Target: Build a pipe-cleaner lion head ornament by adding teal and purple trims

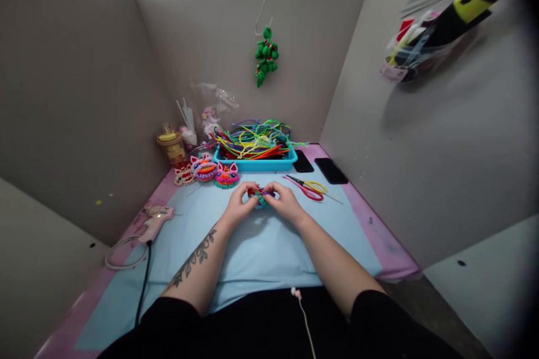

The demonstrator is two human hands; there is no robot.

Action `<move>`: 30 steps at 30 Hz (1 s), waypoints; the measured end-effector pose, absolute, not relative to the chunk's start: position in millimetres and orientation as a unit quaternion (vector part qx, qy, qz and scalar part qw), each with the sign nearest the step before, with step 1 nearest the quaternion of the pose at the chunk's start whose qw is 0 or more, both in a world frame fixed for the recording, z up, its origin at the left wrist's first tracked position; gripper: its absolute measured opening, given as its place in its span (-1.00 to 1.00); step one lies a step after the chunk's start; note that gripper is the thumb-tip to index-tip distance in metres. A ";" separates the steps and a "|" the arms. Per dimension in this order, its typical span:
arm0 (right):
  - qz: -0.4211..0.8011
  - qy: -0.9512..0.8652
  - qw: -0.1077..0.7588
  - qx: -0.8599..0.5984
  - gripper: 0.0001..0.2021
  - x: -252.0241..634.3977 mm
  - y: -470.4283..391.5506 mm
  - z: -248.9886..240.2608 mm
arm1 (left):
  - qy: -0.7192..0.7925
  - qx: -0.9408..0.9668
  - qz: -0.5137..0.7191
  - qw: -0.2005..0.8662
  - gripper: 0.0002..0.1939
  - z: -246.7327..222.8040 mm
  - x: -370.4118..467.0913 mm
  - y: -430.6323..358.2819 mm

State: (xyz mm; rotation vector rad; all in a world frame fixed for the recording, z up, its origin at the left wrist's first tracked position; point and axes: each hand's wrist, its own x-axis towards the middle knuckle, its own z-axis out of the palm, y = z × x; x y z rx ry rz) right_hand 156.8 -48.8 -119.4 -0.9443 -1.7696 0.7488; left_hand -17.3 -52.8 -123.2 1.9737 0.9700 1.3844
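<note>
Both hands meet over the blue cloth on a small pipe-cleaner piece (260, 201) in teal, red and purple. My left hand (244, 200) pinches its left side between thumb and fingers. On the opposite side, my right hand (283, 200) has its thumb and fingers closed on the purple part. The fingers hide much of the piece. Just left of my hands sits a pink unicorn-like pipe-cleaner figure (227, 175), with a purple and orange figure (204, 168) and a cream and red one (184, 175) beside it.
A blue tray (256, 165) heaped with coloured pipe cleaners stands at the back. Scissors (309, 187) and two black phones (331, 171) lie to the right. A pink glue gun (156, 224) with its cable rests at left. Grey panels enclose the table; a green ornament (266, 56) hangs behind.
</note>
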 end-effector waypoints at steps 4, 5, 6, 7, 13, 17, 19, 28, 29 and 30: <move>0.289 -0.731 0.479 -0.391 -0.92 153.1 -48.4 -123.3 | 0.388 0.757 0.508 0.137 -0.94 -119.1 -15.8 -54.3; 0.285 -0.733 0.478 -0.391 -0.93 152.6 -48.1 -124.2 | 0.386 0.763 0.504 0.124 -0.94 -119.0 -15.3 -54.3; 0.283 -0.734 0.478 -0.392 -0.93 152.3 -47.8 -125.1 | 0.384 0.768 0.499 0.116 -0.94 -119.1 -14.9 -54.1; 0.279 -0.735 0.477 -0.392 -0.93 152.2 -47.4 -126.0 | 0.382 0.772 0.496 0.112 -0.94 -119.4 -14.6 -53.7; 0.266 -0.749 0.467 -0.388 -0.93 152.3 -45.5 -130.2 | 0.394 0.769 0.487 0.124 -0.92 -121.6 -15.1 -50.9; 0.273 -0.751 0.464 -0.383 -0.92 152.2 -45.7 -129.9 | 0.397 0.765 0.486 0.142 -0.91 -122.6 -14.7 -50.7; 0.277 -0.750 0.463 -0.383 -0.92 152.3 -45.9 -129.5 | 0.398 0.765 0.486 0.142 -0.91 -123.7 -14.5 -50.6; 0.278 -0.742 0.465 -0.395 -0.89 152.5 -46.3 -129.5 | 0.394 0.790 0.463 0.080 -0.91 -129.5 -15.5 -48.4; 0.278 -0.742 0.464 -0.396 -0.88 152.3 -46.4 -129.4 | 0.393 0.792 0.460 0.077 -0.91 -129.5 -15.0 -48.6; 0.278 -0.741 0.464 -0.397 -0.88 152.1 -46.5 -129.2 | 0.392 0.793 0.460 0.079 -0.90 -129.4 -14.5 -48.9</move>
